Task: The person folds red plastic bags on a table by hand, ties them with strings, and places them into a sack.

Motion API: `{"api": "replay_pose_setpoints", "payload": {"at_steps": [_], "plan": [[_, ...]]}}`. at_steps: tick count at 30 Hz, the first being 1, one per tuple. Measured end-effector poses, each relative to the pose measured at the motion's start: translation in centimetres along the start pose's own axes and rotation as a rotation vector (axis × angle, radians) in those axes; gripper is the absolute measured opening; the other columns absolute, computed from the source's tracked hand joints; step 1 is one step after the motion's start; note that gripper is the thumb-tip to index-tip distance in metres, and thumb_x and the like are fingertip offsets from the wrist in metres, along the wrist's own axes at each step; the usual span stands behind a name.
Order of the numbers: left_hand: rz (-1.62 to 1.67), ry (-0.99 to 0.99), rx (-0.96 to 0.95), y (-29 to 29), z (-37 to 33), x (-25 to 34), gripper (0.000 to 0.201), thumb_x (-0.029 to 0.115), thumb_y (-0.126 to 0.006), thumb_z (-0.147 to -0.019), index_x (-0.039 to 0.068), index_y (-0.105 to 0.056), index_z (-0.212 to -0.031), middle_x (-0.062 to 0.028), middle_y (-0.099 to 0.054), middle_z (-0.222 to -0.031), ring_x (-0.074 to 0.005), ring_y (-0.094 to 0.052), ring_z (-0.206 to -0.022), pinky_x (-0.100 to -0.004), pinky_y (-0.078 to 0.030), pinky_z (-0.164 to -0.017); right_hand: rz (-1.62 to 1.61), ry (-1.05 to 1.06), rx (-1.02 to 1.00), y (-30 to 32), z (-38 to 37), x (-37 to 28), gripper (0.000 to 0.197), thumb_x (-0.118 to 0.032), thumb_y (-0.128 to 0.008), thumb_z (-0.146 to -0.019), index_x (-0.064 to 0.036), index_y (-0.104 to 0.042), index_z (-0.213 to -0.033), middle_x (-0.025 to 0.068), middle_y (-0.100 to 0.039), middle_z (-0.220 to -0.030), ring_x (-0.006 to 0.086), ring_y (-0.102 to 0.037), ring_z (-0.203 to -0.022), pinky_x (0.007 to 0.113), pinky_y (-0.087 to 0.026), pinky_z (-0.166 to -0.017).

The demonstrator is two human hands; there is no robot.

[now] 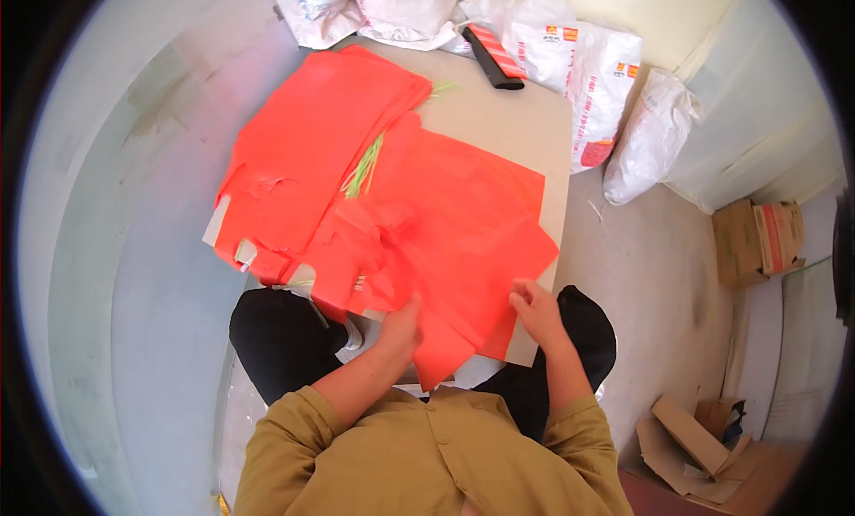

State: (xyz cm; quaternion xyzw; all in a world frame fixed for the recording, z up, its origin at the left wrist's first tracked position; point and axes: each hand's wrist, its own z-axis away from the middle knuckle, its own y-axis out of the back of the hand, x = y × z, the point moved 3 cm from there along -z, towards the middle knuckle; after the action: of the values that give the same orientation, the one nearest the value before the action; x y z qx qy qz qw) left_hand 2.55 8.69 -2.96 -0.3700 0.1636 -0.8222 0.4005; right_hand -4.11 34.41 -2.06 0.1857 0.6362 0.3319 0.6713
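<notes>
A bright orange-red plastic bag (472, 222) lies spread flat on a beige board in front of me, one corner hanging over the near edge. My right hand (537, 311) has its fingers curled together at the bag's right edge, pinching it. At the bag's near left side is my left hand (405, 327), its fingers blurred against the red. A thick stack of the same red bags (312, 142) lies to the left, with cut-out handle parts toward me. Between stack and bag sits a bundle of thin green ties (363, 167).
The beige board (499, 124) spans my knees. A black-and-red striped object (495, 60) lies at its far edge. White printed sacks (592, 93) line the back. Cardboard boxes (757, 242) stand at the right, with flattened cardboard (690, 449) at the lower right.
</notes>
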Motion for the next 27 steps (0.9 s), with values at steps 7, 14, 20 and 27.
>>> {"api": "replay_pose_setpoints", "payload": {"at_steps": [7, 14, 20, 27], "plan": [[0.046, -0.023, -0.021, -0.3, -0.1, 0.0, 0.046, 0.023, -0.054, -0.098, 0.003, -0.038, -0.137, -0.0128, -0.048, -0.138, -0.0286, -0.050, -0.123, -0.0434, -0.042, -0.104, -0.959, -0.334, -0.082, -3.7, 4.3, -0.7, 0.052, -0.018, -0.051, -0.098, -0.0054, -0.031, -0.144, 0.0129, -0.062, -0.113, 0.0215, -0.064, -0.095, 0.034, -0.052, -0.084], [-0.061, 0.038, 0.006, -0.7, 0.4, -1.2, 0.046, 0.024, -0.054, -0.099, 0.007, -0.038, -0.138, -0.0091, -0.046, -0.141, -0.0282, -0.047, -0.127, -0.0466, -0.037, -0.109, -1.060, -0.282, 0.038, -4.3, 1.9, -1.9, 0.056, 0.001, -0.055, -0.090, -0.0001, -0.038, -0.143, 0.0145, -0.053, -0.132, 0.0191, -0.058, -0.111, 0.032, -0.048, -0.093], [-0.065, 0.349, -0.174, 1.1, -1.3, -5.3, 0.049, 0.034, -0.058, -0.096, 0.009, -0.042, -0.136, -0.0072, -0.051, -0.135, -0.0250, -0.050, -0.125, -0.0404, -0.043, -0.101, -0.645, -0.231, 0.060, -1.9, -2.3, 0.9, 0.059, 0.007, -0.052, -0.084, 0.0007, -0.041, -0.142, 0.0121, -0.058, -0.122, 0.0149, -0.060, -0.096, 0.026, -0.049, -0.084], [-0.826, 0.376, -0.458, -2.8, 1.9, -5.8, 0.040, 0.039, -0.060, -0.091, 0.002, -0.056, -0.106, -0.0018, -0.055, -0.083, -0.0139, -0.050, -0.073, -0.0312, -0.042, -0.065, -0.479, -0.120, 0.076, 1.3, -7.1, 4.2, 0.056, -0.001, -0.057, -0.080, -0.0044, -0.052, -0.136, 0.0197, -0.063, -0.115, 0.0207, -0.062, -0.094, 0.030, -0.050, -0.081]]}}
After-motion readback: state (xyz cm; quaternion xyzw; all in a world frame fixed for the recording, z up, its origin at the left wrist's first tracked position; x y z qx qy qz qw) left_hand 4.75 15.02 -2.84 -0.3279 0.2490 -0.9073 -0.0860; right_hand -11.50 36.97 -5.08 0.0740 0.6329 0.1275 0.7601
